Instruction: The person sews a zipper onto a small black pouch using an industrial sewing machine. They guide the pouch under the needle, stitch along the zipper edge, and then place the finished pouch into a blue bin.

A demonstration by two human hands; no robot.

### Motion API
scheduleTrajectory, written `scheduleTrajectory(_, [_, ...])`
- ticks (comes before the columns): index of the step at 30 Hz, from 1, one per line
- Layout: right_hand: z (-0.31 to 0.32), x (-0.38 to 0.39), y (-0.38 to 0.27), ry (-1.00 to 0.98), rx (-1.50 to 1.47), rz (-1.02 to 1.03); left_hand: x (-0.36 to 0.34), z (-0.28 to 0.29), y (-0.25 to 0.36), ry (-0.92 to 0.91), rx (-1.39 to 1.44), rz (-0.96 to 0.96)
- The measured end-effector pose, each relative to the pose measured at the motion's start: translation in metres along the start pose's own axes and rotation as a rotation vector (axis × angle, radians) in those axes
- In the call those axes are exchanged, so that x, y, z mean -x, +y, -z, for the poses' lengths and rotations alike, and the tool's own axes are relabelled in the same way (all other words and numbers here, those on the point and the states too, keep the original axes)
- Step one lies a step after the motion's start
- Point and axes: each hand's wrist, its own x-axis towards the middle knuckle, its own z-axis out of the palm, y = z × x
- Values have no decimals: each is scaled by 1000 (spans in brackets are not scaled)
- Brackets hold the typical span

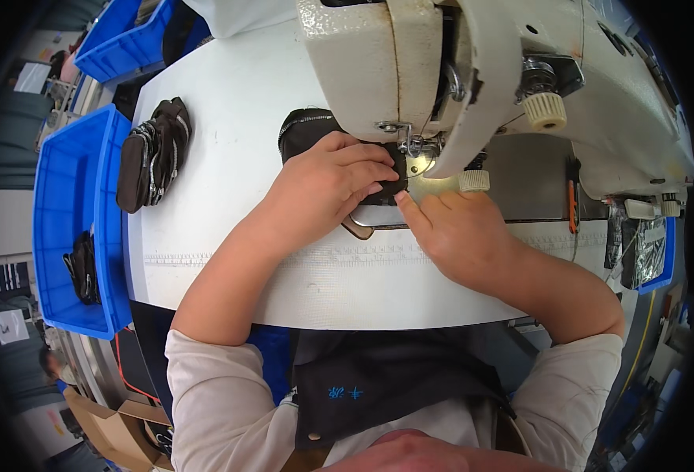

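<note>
A black fabric piece with a silver zipper (303, 123) lies under the sewing machine head, partly covered by my left hand. My left hand (323, 182) presses on it, fingers bent together and thumb tucked near its edge. Close to the needle area, my right hand (458, 232) has its fingers curled, and an extended fingertip meets the fabric's near right corner. Whether that fingertip pinches the cloth is partly hidden. The white sewing machine (362, 71) stands over both hands, with its presser foot and needle beside my left fingertips. A metal plate (520, 169) surrounds the stitching spot.
Stacked dark zippered pouches (154, 153) sit on the white table (229, 197) at left. Beyond the edge, a blue bin (111, 236) holds a dark bundle (83, 267); another blue bin (130, 43) is farther back. Orange-handled snips (573, 197) lie right of the machine bed.
</note>
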Motion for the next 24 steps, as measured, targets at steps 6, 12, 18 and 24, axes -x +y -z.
scheduleTrajectory(6, [-5,-1,0,60,30,-20,-2,-2,-3,18,-71,-24])
scheduleTrajectory(12, [-4,-9,3,73,86,-67,-5,-6,-7,64,-124,6])
scheduleTrajectory(18, [-9,-9,3,116,51,-104,-8,-5,-10,70,-110,-37])
scheduleTrajectory(24, [-7,-8,4,103,25,-100,-11,-7,-18,109,-94,-123])
